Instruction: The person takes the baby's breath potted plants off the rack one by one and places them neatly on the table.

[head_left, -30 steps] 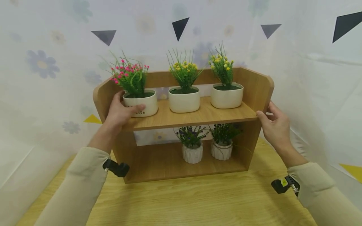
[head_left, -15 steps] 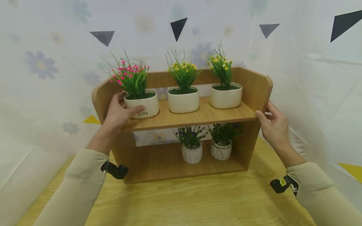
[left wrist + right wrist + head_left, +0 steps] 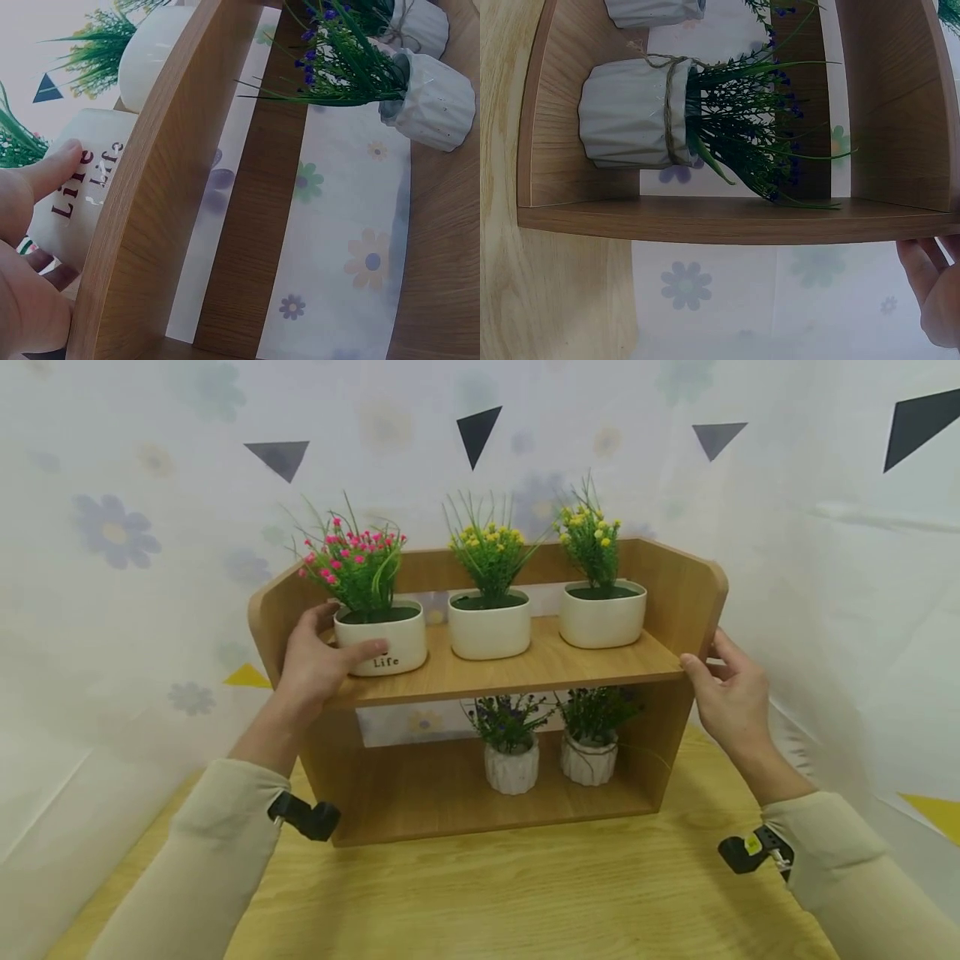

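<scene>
Left hand [image 3: 310, 662] grips the pink-flowered pot [image 3: 399, 639], thumb across near face, fingers around left end; right hand [image 3: 731, 697] pinches the shelf [image 3: 543, 658] at right, fingers bent.

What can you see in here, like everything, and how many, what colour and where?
Pink-flower pot: 1, white, upper board, left end
Yellow-flower pots: 2, white, upper board, middle and right
Purple-flower pots: 2, white, lower board, right half
Twine: 1, brown, round the right purple-flower pot
Shelf: 1, brown, on the table
Table: 1, yellowish, under the shelf
Flowery backdrop: pieces uncountable, white, behind
Dark triangles: 4, black and grey, on the backdrop
Yellow triangles: 2, yellow, low at both sides
Wrist devices: 2, black, by the cuffs
Sleeves: 2, beige, both arms
Hands: 2, bare; left hand holding the pink-flower pot, right hand gripping the shelf's right side
</scene>
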A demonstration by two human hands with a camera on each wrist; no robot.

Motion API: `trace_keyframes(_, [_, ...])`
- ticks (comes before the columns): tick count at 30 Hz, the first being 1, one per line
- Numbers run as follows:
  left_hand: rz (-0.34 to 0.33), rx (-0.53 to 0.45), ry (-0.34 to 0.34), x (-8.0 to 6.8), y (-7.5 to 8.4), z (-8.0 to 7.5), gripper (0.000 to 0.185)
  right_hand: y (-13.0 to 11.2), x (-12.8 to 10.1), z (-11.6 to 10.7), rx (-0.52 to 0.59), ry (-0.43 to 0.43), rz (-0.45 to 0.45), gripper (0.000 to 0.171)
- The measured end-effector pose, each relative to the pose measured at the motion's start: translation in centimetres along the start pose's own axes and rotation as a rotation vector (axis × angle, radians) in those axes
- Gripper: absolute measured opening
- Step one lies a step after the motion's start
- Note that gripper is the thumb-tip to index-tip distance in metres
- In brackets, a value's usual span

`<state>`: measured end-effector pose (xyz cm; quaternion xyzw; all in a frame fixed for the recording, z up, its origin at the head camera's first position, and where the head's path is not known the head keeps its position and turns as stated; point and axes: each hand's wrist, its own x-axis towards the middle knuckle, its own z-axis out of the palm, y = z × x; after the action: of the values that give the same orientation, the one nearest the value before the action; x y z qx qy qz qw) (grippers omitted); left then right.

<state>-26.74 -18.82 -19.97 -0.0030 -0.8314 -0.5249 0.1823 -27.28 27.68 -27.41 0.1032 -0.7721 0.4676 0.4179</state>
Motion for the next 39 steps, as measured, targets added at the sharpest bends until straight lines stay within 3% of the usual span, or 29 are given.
trace_keyframes(11, [0.010,-0.027,0.028,-1.7,0.5,-1.3,0.101,-0.1,0.0,0.6,0.024,0.001,-0.005,0.038])
trace_keyframes(19, [-0.003,-0.127,-0.021,-3.3,0.8,-2.3,0.101,-0.5,0.2,1.0,0.021,0.001,0.007,0.036])
trace_keyframes(31, [0.083,-0.193,-0.049,-7.6,1.5,-2.5,0.093,0.1,0.4,0.5,0.027,-0.009,0.063,0.040])
trace_keyframes(39, [0.055,-0.188,-0.043,-10.2,1.5,-2.6,0.087,0.1,0.4,0.0,0.038,-0.003,0.067,0.039])
